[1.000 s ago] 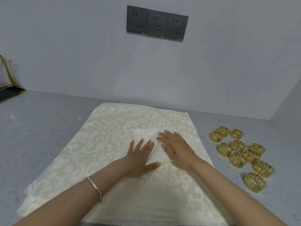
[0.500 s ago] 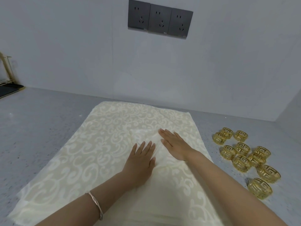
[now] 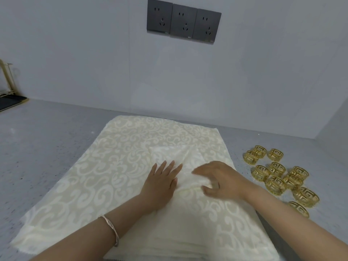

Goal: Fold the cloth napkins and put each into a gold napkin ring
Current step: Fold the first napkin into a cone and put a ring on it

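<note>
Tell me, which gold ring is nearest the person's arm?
The gold ring at the front end of the bunch, closest to the camera. It sits right beside the right forearm; the other rings lie farther away.

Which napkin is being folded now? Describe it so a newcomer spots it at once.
Below the three dark wall sockets, a stack of cream patterned cloths lies on the grey counter. On its top sits the folded napkin, touched by the left hand. Unlike the spread cloths beneath, it is a small, paler folded piece.
</note>
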A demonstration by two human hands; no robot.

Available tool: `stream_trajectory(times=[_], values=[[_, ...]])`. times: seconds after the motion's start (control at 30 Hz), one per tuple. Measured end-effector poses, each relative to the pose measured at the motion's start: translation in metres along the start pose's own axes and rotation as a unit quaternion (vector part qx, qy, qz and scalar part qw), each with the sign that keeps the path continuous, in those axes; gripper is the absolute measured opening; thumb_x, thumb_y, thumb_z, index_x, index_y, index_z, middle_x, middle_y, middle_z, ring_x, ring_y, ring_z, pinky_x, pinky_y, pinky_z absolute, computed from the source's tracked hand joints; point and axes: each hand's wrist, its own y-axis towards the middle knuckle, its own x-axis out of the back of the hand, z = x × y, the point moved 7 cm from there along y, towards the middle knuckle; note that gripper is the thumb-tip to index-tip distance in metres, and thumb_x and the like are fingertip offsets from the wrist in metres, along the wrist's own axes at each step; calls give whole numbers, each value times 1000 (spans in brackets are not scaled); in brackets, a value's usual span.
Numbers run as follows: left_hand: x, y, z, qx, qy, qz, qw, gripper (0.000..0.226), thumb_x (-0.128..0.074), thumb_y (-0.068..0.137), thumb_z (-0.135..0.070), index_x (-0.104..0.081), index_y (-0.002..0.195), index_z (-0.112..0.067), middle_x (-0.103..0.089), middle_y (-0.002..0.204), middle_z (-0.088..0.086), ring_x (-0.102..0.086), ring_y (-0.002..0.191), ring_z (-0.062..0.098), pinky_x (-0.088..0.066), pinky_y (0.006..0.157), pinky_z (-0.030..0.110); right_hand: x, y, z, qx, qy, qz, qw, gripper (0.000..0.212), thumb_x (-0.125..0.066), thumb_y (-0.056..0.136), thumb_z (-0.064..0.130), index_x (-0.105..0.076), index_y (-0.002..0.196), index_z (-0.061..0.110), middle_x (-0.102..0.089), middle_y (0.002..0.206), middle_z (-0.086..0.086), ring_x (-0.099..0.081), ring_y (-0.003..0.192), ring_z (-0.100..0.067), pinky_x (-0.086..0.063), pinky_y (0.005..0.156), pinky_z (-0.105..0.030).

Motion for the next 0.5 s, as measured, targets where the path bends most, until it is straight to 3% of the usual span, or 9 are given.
stream_trajectory(times=[0.1, 0.17, 0.23, 0.3, 0.4, 0.5], values=[[1, -2, 0, -1, -16, -12, 1000, 51, -16, 104, -27, 1, 152, -34, -1, 161, -8, 6, 148, 14, 8, 119, 34, -2, -5, -21, -49, 28, 0, 998, 44, -60, 85, 23, -56, 129, 29, -55, 132, 16, -47, 123, -3, -30, 105, -17], [1, -3, -1, -1, -20, -24, 1000, 50, -16, 104, -26, -1, 152, -34, -3, 161, -9, 5, 148, 13, 7, 120, 34, 0, -2, -35, -92, 133, -24, 987, 32, -63, 87, 17, -66, 115, 30, -64, 117, 18, -55, 111, 1, -42, 99, -21], [1, -2, 0, -2, -28, -24, 999, 50, -17, 104, -25, -6, 152, -35, -4, 160, -9, 5, 148, 12, 8, 120, 33, 0, 5, -41, -109, 233, -40, 966, 16, -64, 89, 20, -71, 99, 30, -69, 100, 17, -60, 100, 1, -46, 93, -23], [1, -2, 1, 0, -46, -18, 999, 47, -16, 105, -31, -11, 151, -38, -5, 160, -11, 5, 148, 11, 8, 119, 33, 1, 14, -45, -122, 234, -61, 963, 8, -62, 91, 28, -67, 84, 26, -66, 90, 11, -59, 94, -5, -44, 90, -26], [0, -2, 1, 10, -69, 2, 998, 51, -15, 100, -52, -14, 150, -41, -4, 160, -13, 6, 147, 9, 9, 119, 34, -3, 25, -48, -144, 222, -88, 960, 30, -60, 91, 34, -46, 67, 22, -48, 73, 8, -46, 75, -6, -36, 73, -23], [-2, -2, 1, 11, -52, 12, 999, 52, -16, 100, -52, -10, 150, -40, -3, 160, -13, 7, 147, 9, 9, 119, 35, -9, 33, -50, -164, 249, -99, 949, 36, -62, 89, 34, -42, 60, 29, -41, 65, 11, -39, 66, -6, -31, 65, -17]])
